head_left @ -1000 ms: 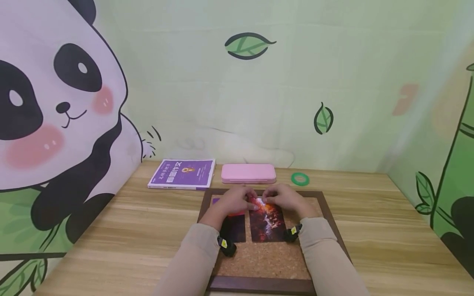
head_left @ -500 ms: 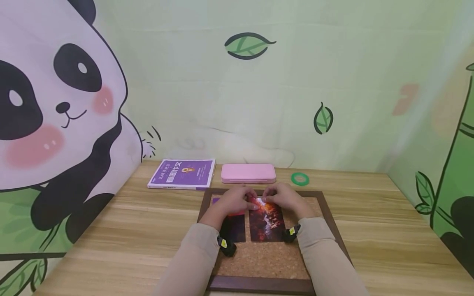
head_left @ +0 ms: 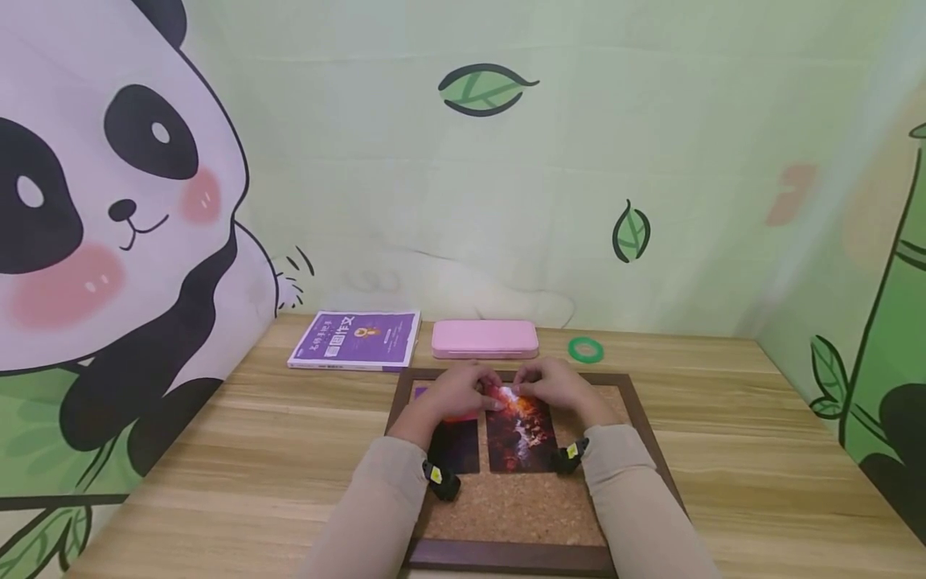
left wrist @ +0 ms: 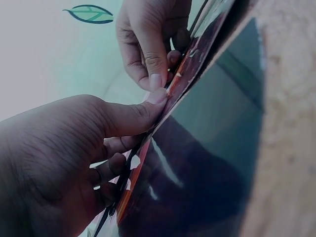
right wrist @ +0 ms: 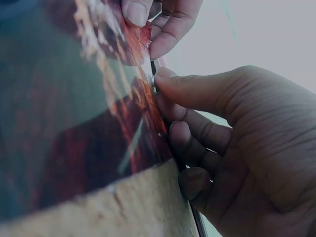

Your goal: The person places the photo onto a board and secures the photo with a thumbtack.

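On the framed cork board point(head_left: 514, 511) lies a glossy photo point(head_left: 522, 438) of fiery orange and dark clouds. My left hand point(head_left: 463, 392) pinches its far edge near the left corner, thumb on top in the left wrist view. Close beside it, my right hand point(head_left: 555, 388) pinches the same edge, its thumb and curled fingers showing in the right wrist view. A tiny pale glint point(right wrist: 151, 79) shows by the right thumb; I cannot tell what it is. A second photo point(head_left: 459, 446), dark with red and purple, lies left of the first, partly under my left forearm.
Behind the board, a purple book point(head_left: 354, 339), a pink pencil case point(head_left: 485, 339) and a green tape roll point(head_left: 586, 350) stand in a row on the wooden table point(head_left: 760, 466). A wall with panda and leaf drawings rises behind the table.
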Action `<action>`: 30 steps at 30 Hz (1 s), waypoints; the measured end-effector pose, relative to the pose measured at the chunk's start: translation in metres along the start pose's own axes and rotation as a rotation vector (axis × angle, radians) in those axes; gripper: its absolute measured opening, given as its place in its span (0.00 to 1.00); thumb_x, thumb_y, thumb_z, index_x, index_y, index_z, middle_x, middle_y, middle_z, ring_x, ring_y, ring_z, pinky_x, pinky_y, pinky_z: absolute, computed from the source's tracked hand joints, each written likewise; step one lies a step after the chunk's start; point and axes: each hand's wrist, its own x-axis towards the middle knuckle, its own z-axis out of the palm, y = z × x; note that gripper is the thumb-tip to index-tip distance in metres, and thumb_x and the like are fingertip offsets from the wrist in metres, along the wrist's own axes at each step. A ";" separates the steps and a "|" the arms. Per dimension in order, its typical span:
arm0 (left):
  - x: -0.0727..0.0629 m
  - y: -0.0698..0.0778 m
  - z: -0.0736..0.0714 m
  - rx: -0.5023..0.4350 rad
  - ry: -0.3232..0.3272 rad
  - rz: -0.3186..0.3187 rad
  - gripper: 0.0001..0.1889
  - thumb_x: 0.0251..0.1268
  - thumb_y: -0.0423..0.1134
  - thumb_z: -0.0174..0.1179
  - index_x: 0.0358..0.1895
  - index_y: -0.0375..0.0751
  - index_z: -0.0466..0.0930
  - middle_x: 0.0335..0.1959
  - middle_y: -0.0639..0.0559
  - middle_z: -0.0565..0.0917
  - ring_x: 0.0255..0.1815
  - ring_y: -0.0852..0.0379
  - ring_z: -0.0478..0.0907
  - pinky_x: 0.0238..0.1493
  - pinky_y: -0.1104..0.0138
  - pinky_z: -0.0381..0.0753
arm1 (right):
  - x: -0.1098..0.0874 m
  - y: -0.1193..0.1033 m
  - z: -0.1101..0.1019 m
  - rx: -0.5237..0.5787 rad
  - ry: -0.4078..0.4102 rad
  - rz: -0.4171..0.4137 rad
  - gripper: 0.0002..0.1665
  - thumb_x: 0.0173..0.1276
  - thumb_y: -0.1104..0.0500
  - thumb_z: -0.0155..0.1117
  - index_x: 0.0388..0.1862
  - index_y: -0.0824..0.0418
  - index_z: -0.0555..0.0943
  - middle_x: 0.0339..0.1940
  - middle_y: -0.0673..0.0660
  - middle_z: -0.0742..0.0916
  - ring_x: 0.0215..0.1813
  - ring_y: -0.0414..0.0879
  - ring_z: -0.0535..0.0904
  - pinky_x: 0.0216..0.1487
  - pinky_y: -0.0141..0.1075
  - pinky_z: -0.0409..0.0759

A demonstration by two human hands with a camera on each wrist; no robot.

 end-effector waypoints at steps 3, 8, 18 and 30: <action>0.000 -0.003 0.001 -0.019 -0.006 -0.005 0.17 0.60 0.46 0.73 0.50 0.46 0.84 0.41 0.54 0.82 0.43 0.54 0.76 0.53 0.57 0.76 | 0.000 0.001 0.001 0.005 0.009 0.011 0.04 0.68 0.59 0.69 0.36 0.59 0.86 0.32 0.51 0.87 0.37 0.44 0.79 0.43 0.41 0.77; 0.000 -0.007 0.004 -0.028 -0.014 -0.010 0.18 0.59 0.47 0.73 0.51 0.48 0.85 0.43 0.55 0.82 0.45 0.55 0.75 0.54 0.58 0.75 | 0.000 0.003 0.002 0.018 0.029 0.073 0.06 0.67 0.58 0.70 0.35 0.60 0.87 0.33 0.51 0.86 0.39 0.45 0.79 0.45 0.42 0.76; 0.002 -0.005 0.001 -0.037 -0.008 0.001 0.18 0.58 0.47 0.74 0.50 0.47 0.85 0.41 0.56 0.81 0.43 0.55 0.75 0.51 0.58 0.75 | 0.002 0.001 0.000 0.036 0.095 0.196 0.09 0.63 0.54 0.74 0.33 0.59 0.86 0.32 0.53 0.86 0.38 0.47 0.78 0.43 0.41 0.76; 0.001 -0.005 0.001 -0.055 -0.010 -0.012 0.18 0.59 0.47 0.73 0.50 0.47 0.84 0.42 0.55 0.82 0.44 0.54 0.76 0.54 0.57 0.75 | 0.003 0.000 0.001 0.060 0.106 0.208 0.10 0.63 0.55 0.75 0.32 0.61 0.86 0.29 0.52 0.85 0.36 0.46 0.77 0.39 0.38 0.74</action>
